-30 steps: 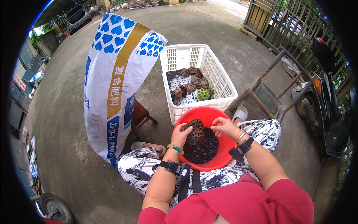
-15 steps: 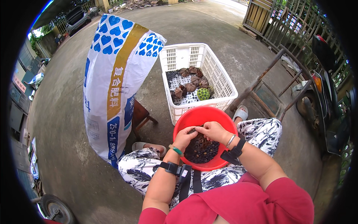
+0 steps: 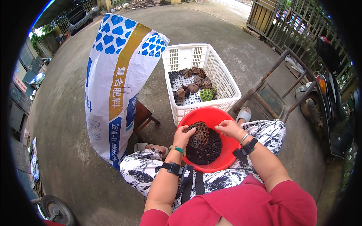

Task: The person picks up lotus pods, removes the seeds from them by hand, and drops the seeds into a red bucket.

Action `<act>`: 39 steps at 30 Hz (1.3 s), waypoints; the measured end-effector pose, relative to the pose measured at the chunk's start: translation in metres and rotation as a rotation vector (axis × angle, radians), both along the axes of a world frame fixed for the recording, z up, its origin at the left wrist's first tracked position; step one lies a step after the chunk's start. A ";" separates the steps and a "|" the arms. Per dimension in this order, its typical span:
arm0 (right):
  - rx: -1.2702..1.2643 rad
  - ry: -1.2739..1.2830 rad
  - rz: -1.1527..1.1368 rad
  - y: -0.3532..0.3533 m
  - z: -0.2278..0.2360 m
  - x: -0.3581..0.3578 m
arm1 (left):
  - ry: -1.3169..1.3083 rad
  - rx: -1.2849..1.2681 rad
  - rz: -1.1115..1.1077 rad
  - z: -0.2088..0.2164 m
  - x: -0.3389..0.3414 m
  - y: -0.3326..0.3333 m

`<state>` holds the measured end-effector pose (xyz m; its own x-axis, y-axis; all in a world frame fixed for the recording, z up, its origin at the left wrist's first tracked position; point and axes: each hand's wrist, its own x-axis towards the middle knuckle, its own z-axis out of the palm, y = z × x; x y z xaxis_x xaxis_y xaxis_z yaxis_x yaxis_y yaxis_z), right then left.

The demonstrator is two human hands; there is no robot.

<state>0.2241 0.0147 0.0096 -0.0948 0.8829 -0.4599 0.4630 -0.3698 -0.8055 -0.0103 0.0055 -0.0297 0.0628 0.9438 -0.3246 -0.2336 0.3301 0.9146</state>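
Between the thumb and fingers of my left hand [image 3: 182, 137] is a dry brown lotus seed pod [image 3: 200, 135], its holed face showing. Off to the pod's right, my right hand [image 3: 229, 129] hovers over the basin's right side with thumb and fingertips pinched together; anything between them is too small to make out. Both hands are above a red plastic basin [image 3: 205, 112] at my lap. Many dark lotus seeds [image 3: 208, 151] lie in its bottom, partly hidden by the pod.
Beyond the basin stands a white slatted crate [image 3: 224, 77] with dark seeds, several brown pods [image 3: 193, 87] and a green pod [image 3: 206, 94]. A tall white sack [image 3: 126, 71] and wooden stool [image 3: 144, 117] are left; a wooden frame [image 3: 262, 83] and scooter [image 3: 327, 100] are right.
My hands, together over the basin before, have come apart. The right hand has moved right, away from the pod, and the pod's holed face has come into view in my left hand.
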 end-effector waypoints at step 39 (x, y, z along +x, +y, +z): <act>0.127 0.379 0.197 -0.004 0.022 -0.038 | -0.232 -0.037 -0.223 0.034 0.002 -0.015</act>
<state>0.1858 0.0108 0.0314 -0.4075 0.8785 -0.2492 0.1782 -0.1912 -0.9652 -0.0087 -0.0093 0.0045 0.3430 0.8864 -0.3108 -0.3530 0.4282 0.8318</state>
